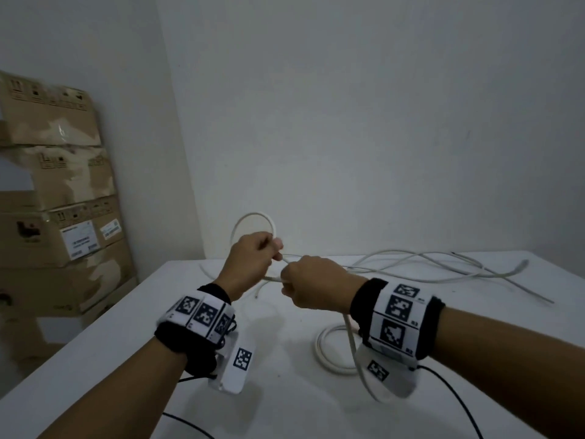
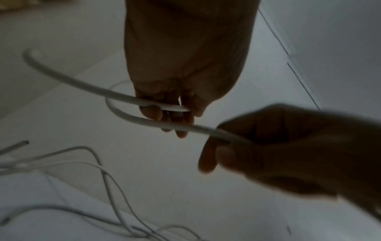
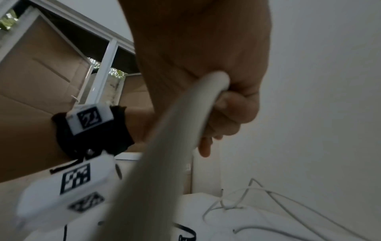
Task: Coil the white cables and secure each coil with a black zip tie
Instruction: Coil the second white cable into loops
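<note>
Both hands are raised above the white table [image 1: 120, 350], close together. My left hand [image 1: 269, 250] pinches a white cable whose loop [image 1: 253, 217] arches up behind the knuckles; in the left wrist view its fingers [image 2: 152, 112] curl round two passes of the cable [image 2: 82, 84]. Just to the right and nearer me, my right hand [image 1: 289, 285] grips the same cable in a fist [image 3: 228, 106]. From that fist the cable [image 1: 350, 337] hangs down toward me, blurred and thick in the right wrist view [image 3: 164, 154]. A flat coil of white cable [image 1: 326, 350] lies under my right wrist.
Several loose white cables [image 1: 443, 267] sprawl across the back right of the table. Cardboard boxes [image 1: 63, 217] are stacked against the left wall. Thin black wires [image 1: 459, 403] trail from the wrist cameras. A dark strap-like shape [image 3: 186, 232] lies on the table nearby.
</note>
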A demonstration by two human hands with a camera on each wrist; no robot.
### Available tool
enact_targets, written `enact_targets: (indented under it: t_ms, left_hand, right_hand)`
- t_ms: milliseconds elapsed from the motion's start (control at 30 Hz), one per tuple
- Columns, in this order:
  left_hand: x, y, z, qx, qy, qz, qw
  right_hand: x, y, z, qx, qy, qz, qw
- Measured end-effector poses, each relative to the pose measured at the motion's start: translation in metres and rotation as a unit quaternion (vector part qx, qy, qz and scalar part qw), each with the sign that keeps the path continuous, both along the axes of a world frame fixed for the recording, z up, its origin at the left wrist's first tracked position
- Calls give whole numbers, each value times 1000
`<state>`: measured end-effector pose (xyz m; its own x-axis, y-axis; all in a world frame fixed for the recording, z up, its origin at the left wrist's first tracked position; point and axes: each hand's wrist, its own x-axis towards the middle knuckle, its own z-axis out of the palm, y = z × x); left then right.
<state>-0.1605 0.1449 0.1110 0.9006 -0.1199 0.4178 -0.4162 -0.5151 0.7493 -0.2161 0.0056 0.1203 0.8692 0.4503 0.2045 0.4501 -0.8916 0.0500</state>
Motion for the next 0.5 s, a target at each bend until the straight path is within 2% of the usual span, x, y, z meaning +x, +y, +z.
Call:
enact_targets:
  t_ms: [67,100,167,233,300,367,433,500]
  left_hand:
    - [-4,-3,-3,97,-21,-2,995]
    - [-6,-4,-3,108,-16,-7,994]
    - [-10,-6,-1,68,13,-42,997]
    - [-12,-1,2,36,27,-64,997]
    - [-11,11,5,21,48,-75,996]
    - [-8,30,9,-19,114,-104,988]
    - [-5,52,13,-63,181,-137,972]
    - [-6,66,15,-104,222,-183,952]
  right_hand:
    - [-1,-1,13,-15,-8,39,999]
    - [-1,-4,19,-13,-9,52,999]
    - [0,-13,30,6,3,69,998]
    - [2,-26,34,52,50,55,996]
    - [5,-42,34,142,141,33,979]
    - [9,-62,34,214,205,25,955]
    - [13,-83,38,257,208,20,943]
    - [18,-97,44,299,174,10,938]
